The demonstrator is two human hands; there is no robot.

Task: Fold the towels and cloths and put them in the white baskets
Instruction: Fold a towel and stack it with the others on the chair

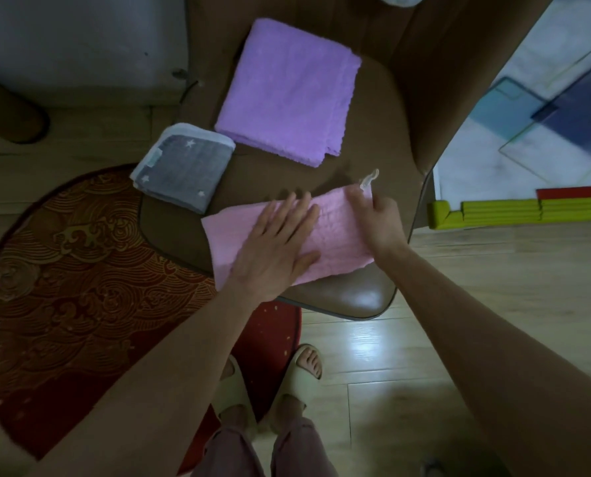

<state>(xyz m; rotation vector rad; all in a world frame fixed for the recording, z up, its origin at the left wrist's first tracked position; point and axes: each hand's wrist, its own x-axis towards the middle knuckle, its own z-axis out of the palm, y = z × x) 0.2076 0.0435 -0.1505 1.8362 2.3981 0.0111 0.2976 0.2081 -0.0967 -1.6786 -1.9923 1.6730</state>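
Your feet in pale slippers (pixel 283 383) stand at the edge of the red rug (pixel 63 287), close to the brown chair (pixel 356 297) that serves as your folding surface. On its seat, nearest you, lies the pink cloth (pixel 335 235), already narrowed to a strip that runs across the front of the cushion. Your left hand (pixel 277 242) rests flat on it, fingers straight and spread, holding nothing and simply pinning the fabric. Your right hand (pixel 376 218) has its fingers curled over the cloth's right end, near the corner with the white loop (pixel 370 179); whether the thumb is under the fabric cannot be seen. Judging by this, the next fold is to bring that right end over to the left. Keep the left palm down as an anchor and let its inner edge mark the crease line, so the fabric turns over cleanly rather than sliding on the smooth seat. Lift the end low, match the corners, tuck the loop inside, then smooth outward. Mind the front overhang: the cloth sits close to the seat's edge and could slip off. Beyond it, the grey towel (pixel 184 166) and purple towel (pixel 287 91) lie folded, apart from the pink one. Only a white rim shows at the top edge; I cannot tell if it is a basket.
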